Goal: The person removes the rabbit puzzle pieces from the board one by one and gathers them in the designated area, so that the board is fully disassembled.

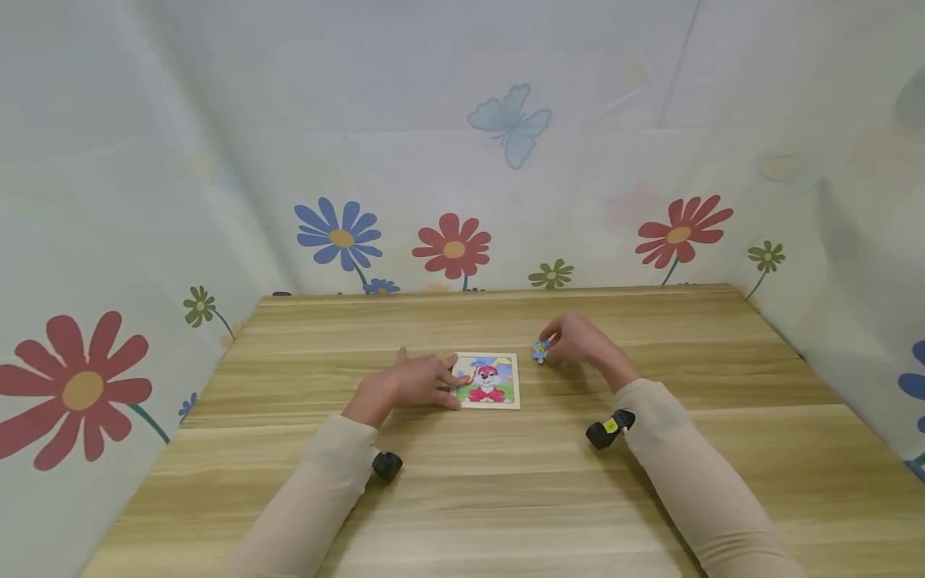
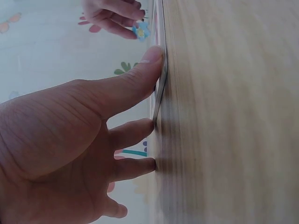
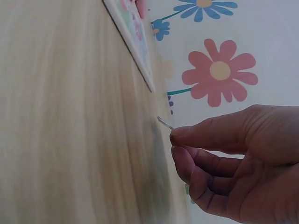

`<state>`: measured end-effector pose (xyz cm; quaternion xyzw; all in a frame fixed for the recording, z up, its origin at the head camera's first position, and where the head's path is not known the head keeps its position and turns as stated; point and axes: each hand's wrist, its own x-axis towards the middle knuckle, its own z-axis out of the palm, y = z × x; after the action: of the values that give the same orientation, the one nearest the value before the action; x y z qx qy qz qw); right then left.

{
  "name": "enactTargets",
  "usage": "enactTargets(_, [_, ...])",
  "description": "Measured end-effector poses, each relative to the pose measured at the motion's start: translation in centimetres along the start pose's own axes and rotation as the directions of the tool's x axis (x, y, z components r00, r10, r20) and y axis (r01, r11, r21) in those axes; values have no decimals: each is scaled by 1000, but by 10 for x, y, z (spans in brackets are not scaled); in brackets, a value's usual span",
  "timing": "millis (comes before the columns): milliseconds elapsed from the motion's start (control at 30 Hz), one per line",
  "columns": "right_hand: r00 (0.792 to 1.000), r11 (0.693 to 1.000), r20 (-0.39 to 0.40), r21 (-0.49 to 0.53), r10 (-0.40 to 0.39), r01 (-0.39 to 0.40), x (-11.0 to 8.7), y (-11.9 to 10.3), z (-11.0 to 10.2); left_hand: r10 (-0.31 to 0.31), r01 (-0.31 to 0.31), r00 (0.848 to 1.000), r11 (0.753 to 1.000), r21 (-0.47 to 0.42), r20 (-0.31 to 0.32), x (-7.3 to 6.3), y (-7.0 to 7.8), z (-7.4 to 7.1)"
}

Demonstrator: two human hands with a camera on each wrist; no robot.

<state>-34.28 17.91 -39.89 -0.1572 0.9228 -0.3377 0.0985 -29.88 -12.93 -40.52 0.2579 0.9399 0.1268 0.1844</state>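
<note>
One left hand (image 1: 415, 380), fingers spread, touches the left side of one framed puzzle (image 1: 499, 393), covering part of its cartoon animal. Just right of the frame, one blue puzzle piece (image 1: 539, 350) is pinched by one right hand (image 1: 576, 339). Two black cameras (image 1: 387, 466) sit at the cuffs, above one wooden table (image 1: 470, 506); behind is a flower-printed wall (image 1: 405, 96).

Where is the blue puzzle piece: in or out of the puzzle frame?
Out: the right hand's grip holds the blue puzzle piece beside the puzzle frame, with tabletop showing between them.
</note>
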Motion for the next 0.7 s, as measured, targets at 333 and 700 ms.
enactTargets(333, [999, 999, 47, -32, 11, -9, 4, 7, 8, 14, -14, 1000, 1000, -4, -4, -2, -1, -1])
enactTargets(700, [998, 998, 56, -65, 17, -13, 3, 7, 10, 0, 0, 1000, 1000, 20, -9, 0, -2, 1])
